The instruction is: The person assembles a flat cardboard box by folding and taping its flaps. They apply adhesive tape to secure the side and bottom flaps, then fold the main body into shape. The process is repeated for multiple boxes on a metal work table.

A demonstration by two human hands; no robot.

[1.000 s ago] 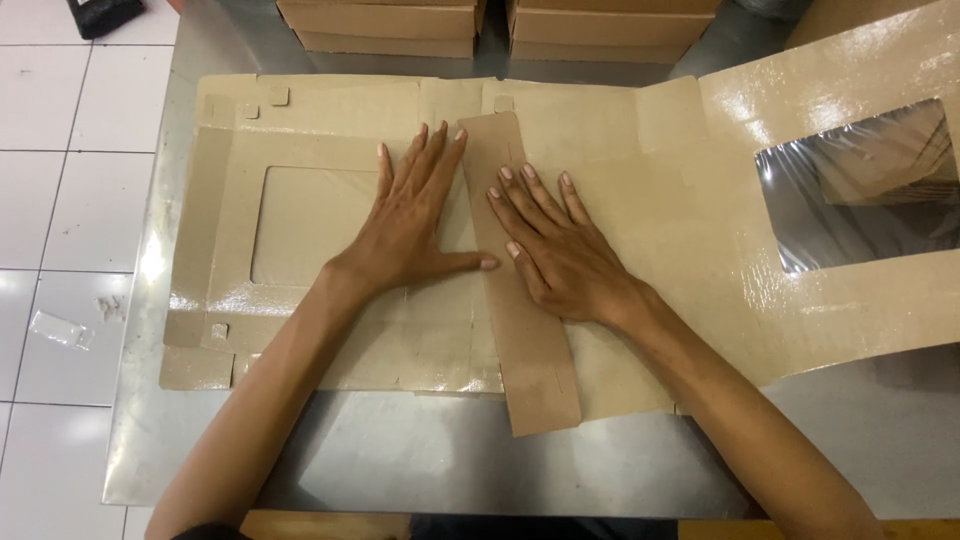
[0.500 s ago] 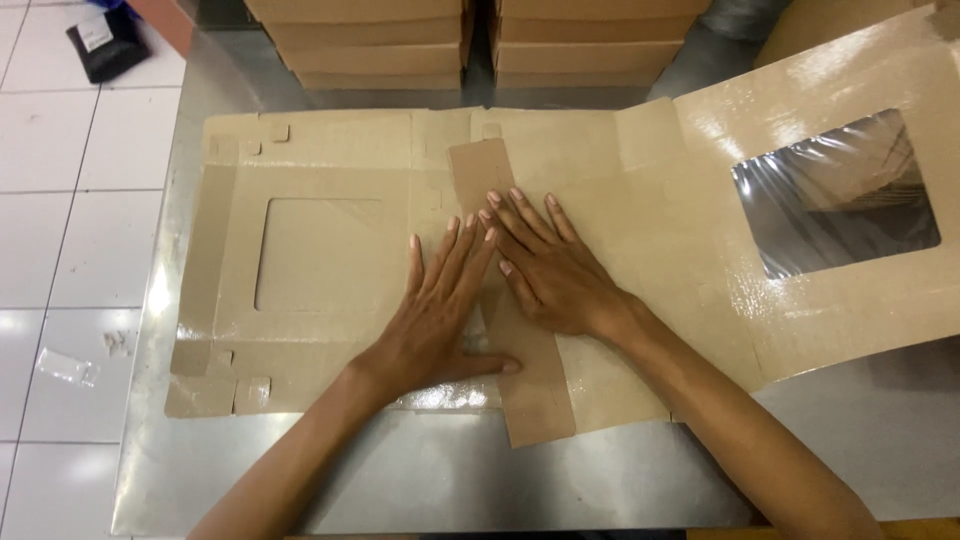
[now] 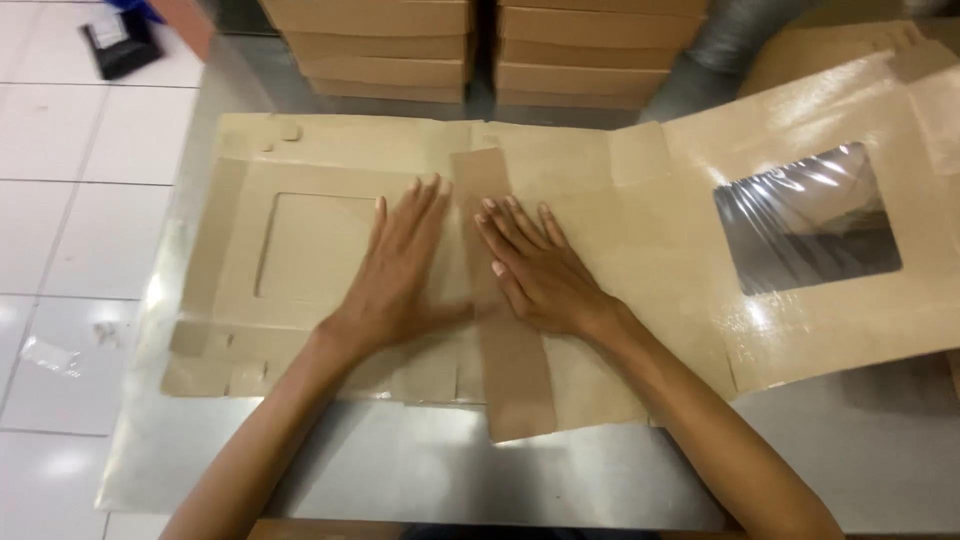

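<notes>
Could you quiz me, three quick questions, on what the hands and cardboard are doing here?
1. True or false: both hands press flat on the unfolded cardboard box.
2. What lies between the left hand and the right hand?
A. scissors B. a narrow folded cardboard strip C. a cup
3. What covers the cut-out window on the raised panel at the right?

Key: 1 true. 2 B. 3 clear shiny film.

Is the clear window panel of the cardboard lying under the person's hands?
No, the clear window sits far to the right, while the left hand and right hand press flat near the folded strip.
</notes>
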